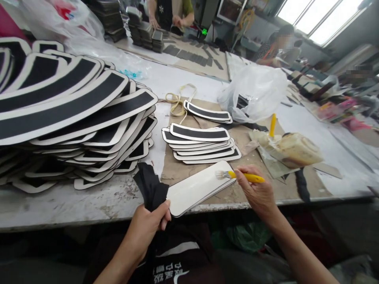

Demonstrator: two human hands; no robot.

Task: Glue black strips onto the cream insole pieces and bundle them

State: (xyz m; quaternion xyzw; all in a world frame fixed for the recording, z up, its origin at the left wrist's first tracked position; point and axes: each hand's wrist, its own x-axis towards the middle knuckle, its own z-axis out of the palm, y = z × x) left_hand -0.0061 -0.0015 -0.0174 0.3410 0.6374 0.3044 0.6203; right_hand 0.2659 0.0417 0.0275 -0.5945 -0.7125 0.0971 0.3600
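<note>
My right hand [257,188] is closed round the yellow handle of a paintbrush [248,177]. Its pale bristles rest on a white rounded panel [197,187], which lies over at least one more like it at the table's front edge. At the panel's left end, my left hand [151,219] pinches a black cloth [151,185] against the panel's corner. Just beyond lies a small pile of curved white pieces with black centres [204,144]. One more such piece [210,113] sits behind that pile, beside a loose cream cord [177,103].
Large curved black-and-white pieces [89,102] are heaped high at left. At right stand a glue-stained container [299,150] with a second yellow handle [272,125] near it, and a clear plastic bag [254,92]. Brown paper [171,169] covers part of the table. Co-workers [170,14] work across it.
</note>
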